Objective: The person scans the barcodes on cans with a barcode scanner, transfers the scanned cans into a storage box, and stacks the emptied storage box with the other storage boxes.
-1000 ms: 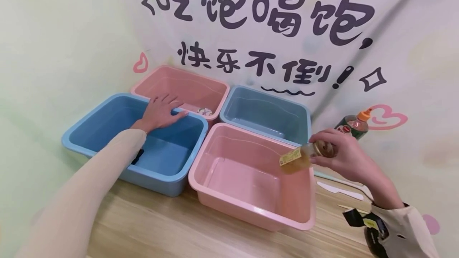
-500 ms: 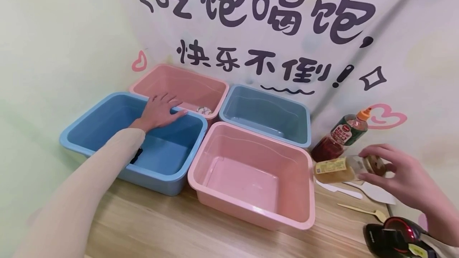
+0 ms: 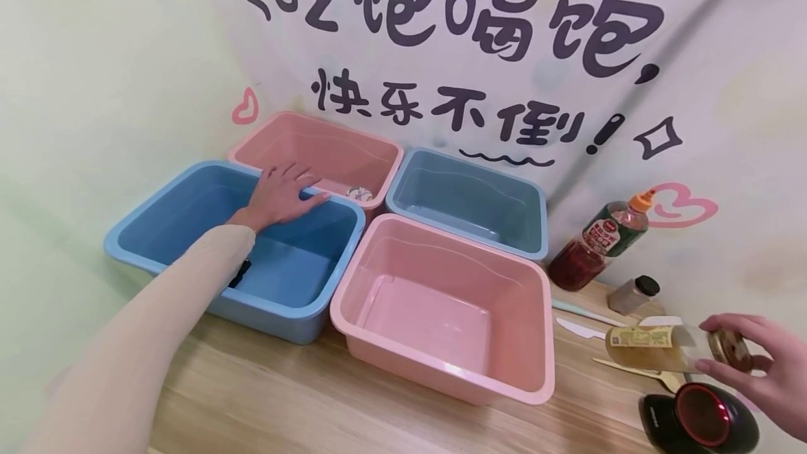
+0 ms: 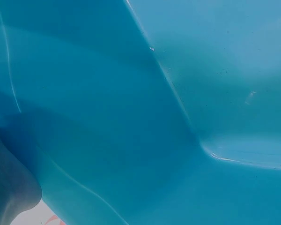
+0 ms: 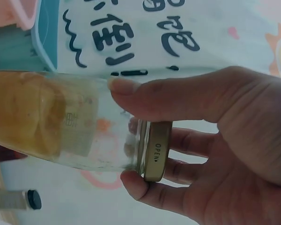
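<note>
**One jar carried sideways past four tubs**

Right hand: clasped round the lid end of a glass jar, thumb on top and fingers under. Holds it lying sideways in the air above the desk's right end, just over a wooden fork and a black-and-red device near the front right corner. Left hand: released, fingers straight, resting flat on the far rim of the front blue tub.

Judged from this, best to keep the pinch spanning both lid and glass, since a hold on the lid alone leaves the heavy, full end hanging. Level the jar before lowering. Pick a bare patch of wood, away from the fork, the white knife, the sauce bottle and the small shaker towards the right back corner. Leave the left hand where it is to steady the tub.

Head view alone: shows the whole layout, with the front pink tub, the back pink tub and the back blue tub. Right wrist view alone: gives the grip up close, with a fingertip on the metal lid stamped OPEN, and amber contents behind a pale label. Left wrist view: nothing but the blue tub's inner wall, no fingers to be made out.
</note>
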`<state>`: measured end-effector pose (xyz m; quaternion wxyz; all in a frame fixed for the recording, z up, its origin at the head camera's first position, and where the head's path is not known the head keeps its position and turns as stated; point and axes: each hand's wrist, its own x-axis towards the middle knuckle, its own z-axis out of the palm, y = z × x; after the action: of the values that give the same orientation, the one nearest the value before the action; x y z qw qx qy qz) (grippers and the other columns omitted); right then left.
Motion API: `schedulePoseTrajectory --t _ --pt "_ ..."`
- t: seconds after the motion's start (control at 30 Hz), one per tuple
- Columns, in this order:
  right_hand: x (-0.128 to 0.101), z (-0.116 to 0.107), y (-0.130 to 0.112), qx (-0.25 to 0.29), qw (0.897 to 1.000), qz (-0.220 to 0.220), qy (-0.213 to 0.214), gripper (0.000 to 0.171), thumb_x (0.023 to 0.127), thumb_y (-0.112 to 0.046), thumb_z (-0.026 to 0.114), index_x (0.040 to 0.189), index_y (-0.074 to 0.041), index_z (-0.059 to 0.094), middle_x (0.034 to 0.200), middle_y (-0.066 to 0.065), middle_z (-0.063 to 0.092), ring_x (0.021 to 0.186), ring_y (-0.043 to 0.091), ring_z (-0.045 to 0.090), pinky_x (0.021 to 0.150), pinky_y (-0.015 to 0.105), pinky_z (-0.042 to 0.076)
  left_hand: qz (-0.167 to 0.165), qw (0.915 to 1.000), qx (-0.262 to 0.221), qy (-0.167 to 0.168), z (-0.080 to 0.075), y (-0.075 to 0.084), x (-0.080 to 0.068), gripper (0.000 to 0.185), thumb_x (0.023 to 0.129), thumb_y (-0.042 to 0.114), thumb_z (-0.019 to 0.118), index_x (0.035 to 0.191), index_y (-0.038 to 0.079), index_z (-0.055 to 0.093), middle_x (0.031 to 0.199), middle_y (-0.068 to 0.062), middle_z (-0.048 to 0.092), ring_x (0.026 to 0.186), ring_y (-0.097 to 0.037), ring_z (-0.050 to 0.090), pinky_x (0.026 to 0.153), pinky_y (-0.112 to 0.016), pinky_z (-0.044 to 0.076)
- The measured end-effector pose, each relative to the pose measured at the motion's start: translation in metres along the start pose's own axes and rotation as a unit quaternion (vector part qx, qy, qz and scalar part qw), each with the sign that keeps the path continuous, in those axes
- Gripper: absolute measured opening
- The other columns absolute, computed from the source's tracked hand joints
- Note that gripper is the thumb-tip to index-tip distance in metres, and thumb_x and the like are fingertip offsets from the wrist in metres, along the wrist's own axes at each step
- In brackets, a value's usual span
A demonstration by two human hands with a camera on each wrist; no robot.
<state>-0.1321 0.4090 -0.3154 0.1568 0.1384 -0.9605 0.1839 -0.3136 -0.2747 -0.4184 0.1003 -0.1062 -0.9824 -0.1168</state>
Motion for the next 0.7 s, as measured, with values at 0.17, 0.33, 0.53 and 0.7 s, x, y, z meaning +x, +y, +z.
schedulePoseTrajectory --t 0.17,0.33,0.53,0.7 --pt "-0.011 0.004 0.017 -0.003 0.999 0.034 -0.005 0.049 0.060 0.010 0.088 0.101 0.005 0.062 0.100 -0.034 0.038 0.081 -0.011 0.032 0.044 0.017 0.042 0.003 0.9999 -0.002 0.009 0.001 -0.002 -0.002 0.068 0.095 0.059 0.050 0.149 0.017 0.049 0.158 -0.014 0.040 0.147 -0.040 0.032 0.120 -0.065 0.015" --pt "-0.020 0.007 0.027 -0.015 0.997 0.068 -0.023 0.049 0.061 0.005 0.090 0.102 0.006 0.062 0.092 -0.027 0.044 0.077 -0.011 0.030 0.044 0.019 0.042 0.005 1.0000 -0.002 0.006 0.003 -0.003 -0.002 0.070 0.095 0.062 0.048 0.148 0.017 0.049 0.158 -0.014 0.041 0.146 -0.040 0.033 0.120 -0.065 0.016" --pt "-0.030 0.010 0.038 0.001 0.996 0.086 -0.026 0.049 0.062 0.003 0.091 0.100 0.009 0.060 0.091 -0.034 0.040 0.077 -0.014 0.031 0.044 0.019 0.045 0.002 1.0000 0.003 0.007 0.004 -0.002 0.001 0.070 0.095 0.062 0.047 0.150 0.019 0.047 0.160 -0.013 0.039 0.148 -0.040 0.030 0.120 -0.065 0.014" --pt "-0.036 0.009 0.048 0.006 0.995 0.094 -0.022 0.048 0.061 0.001 0.092 0.097 0.007 0.060 0.090 -0.034 0.040 0.077 -0.015 0.032 0.044 0.019 0.043 0.006 0.9999 0.004 0.011 0.002 -0.001 0.003 0.071 0.095 0.063 0.047 0.150 0.018 0.047 0.159 -0.014 0.039 0.148 -0.040 0.031 0.120 -0.065 0.015"
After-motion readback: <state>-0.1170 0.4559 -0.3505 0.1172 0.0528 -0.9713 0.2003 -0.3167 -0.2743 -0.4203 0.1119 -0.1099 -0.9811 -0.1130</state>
